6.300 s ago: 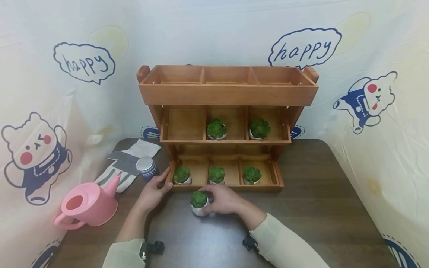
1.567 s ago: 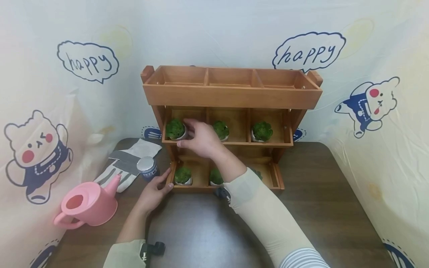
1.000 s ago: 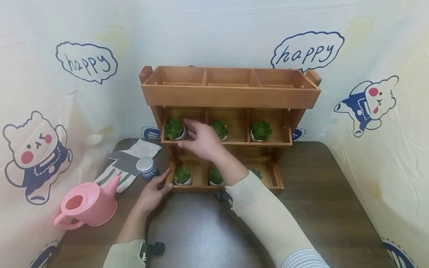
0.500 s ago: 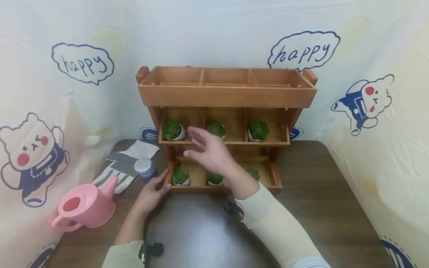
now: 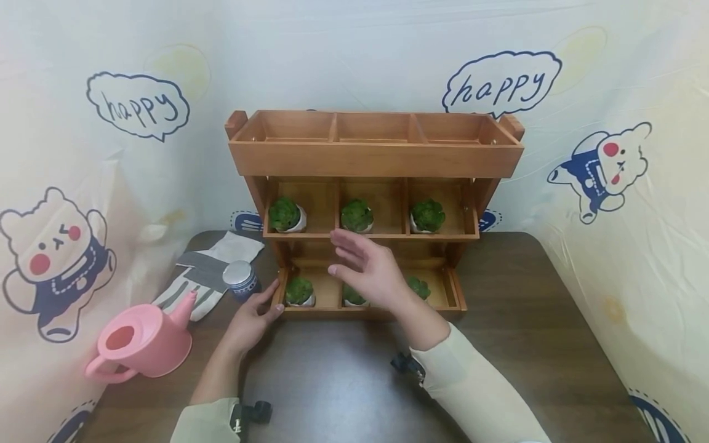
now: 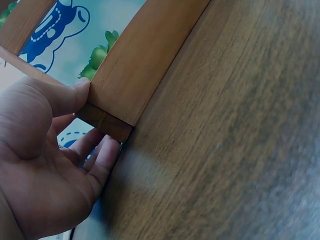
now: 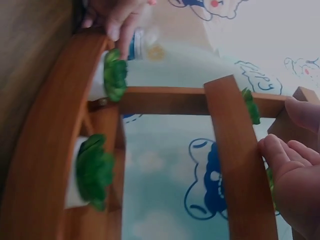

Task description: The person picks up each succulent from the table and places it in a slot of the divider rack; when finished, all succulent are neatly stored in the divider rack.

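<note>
A three-tier wooden plant shelf [image 5: 376, 161] stands on the table. My left hand [image 5: 249, 323] grips the left front corner of its bottom tray, thumb on the top edge [image 6: 77, 95] and fingers at the end face. My right hand [image 5: 376, 277] is empty, fingers extended, in front of the middle and bottom trays. A potted succulent [image 5: 284, 213] sits tilted to the left in the middle tray's left compartment. Two more, a succulent [image 5: 357, 215] and another succulent [image 5: 428, 215], fill that row. The bottom tray holds three, the middle succulent [image 5: 354, 296] partly behind my right hand.
On the table's left lie a grey-and-white glove [image 5: 205, 277], a blue tin with a silver lid [image 5: 240, 280] and a pink watering can [image 5: 146, 338]. The top tray [image 5: 376, 129] has three bare compartments. A printed cloth [image 5: 354, 55] hangs behind and at both sides.
My right hand has carried a potted succulent from above the table into the middle tray's left compartment, let go and drawn back right and down. My left hand keeps its grip.
</note>
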Demonstrator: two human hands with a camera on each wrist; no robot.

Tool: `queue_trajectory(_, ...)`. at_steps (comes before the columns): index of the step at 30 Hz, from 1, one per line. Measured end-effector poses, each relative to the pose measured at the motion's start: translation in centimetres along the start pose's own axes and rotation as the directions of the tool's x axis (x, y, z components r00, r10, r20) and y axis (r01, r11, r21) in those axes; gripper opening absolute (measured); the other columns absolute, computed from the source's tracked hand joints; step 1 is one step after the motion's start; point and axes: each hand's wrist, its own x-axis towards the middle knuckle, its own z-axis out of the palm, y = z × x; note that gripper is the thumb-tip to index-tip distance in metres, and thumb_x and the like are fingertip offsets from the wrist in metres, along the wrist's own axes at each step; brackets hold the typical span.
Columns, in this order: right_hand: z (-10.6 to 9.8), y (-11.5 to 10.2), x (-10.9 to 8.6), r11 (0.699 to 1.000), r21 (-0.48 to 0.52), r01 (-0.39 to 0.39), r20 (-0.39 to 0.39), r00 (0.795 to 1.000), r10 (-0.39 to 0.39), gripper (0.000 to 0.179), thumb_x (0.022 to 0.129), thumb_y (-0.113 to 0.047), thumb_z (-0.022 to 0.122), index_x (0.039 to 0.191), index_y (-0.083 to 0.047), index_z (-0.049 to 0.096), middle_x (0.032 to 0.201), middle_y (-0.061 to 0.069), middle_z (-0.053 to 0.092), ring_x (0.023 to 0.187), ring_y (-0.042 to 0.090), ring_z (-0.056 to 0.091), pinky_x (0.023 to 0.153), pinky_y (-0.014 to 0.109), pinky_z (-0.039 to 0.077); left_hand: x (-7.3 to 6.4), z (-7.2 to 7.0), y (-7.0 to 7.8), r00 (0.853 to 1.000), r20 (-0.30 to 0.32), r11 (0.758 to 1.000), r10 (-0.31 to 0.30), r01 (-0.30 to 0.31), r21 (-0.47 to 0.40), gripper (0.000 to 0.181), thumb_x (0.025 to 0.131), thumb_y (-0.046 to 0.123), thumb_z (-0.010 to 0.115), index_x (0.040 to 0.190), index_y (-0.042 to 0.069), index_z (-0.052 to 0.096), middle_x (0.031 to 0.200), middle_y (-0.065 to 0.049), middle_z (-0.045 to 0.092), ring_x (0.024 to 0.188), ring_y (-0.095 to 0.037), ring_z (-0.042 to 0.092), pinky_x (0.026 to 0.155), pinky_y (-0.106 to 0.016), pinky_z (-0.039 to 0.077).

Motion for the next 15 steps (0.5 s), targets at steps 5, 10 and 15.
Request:
queue_trajectory(5, -1.3, 1.9, -1.7, 0.999, -0.026, 0.022, -0.045, 0.999, -0.023, 0.058, 0.092, -0.003, 0.078, 0.146, -0.009, 0.058, 0.145, 0.005, 0.062, 0.128, 0.02, 0.063, 0.104, 0.04, 0.052, 0.1, 0.1, 0.2, 1.0, 0.011, 1.0, -0.006, 0.006, 0.01, 0.069, 0.102, 0.037, 0.065, 0.163, 0.035, 0.033, 0.161, -0.023, 0.034, 0.145, -0.047, 0.036, 0.117, -0.068, 0.024)
queue_trajectory(10, -2.7, 3.7, -3.7, 0.997, -0.075, -0.015, -0.078, 0.997, 0.009, 0.057, 0.091, -0.002, 0.079, 0.144, -0.008, 0.059, 0.144, 0.009, 0.062, 0.126, 0.022, 0.065, 0.103, 0.039, 0.052, 0.1, 0.1, 0.4, 1.0, 0.015, 1.0, -0.016, 0.016, 0.023, 0.069, 0.103, 0.039, 0.064, 0.163, 0.035, 0.032, 0.162, -0.024, 0.032, 0.147, -0.049, 0.033, 0.117, -0.07, 0.022)
queue_trajectory(15, -4.1, 5.5, -5.8, 0.992, -0.122, -0.023, -0.096, 0.995, 0.011, 0.056, 0.091, -0.002, 0.079, 0.143, -0.004, 0.059, 0.143, 0.013, 0.062, 0.124, 0.027, 0.066, 0.103, 0.04, 0.053, -0.1, 0.2, 0.4, 1.0, -0.018, 0.999, 0.018, -0.017, 0.044, 0.067, 0.103, 0.034, 0.064, 0.163, 0.03, 0.034, 0.157, -0.024, 0.039, 0.144, -0.047, 0.038, 0.118, -0.066, 0.025)
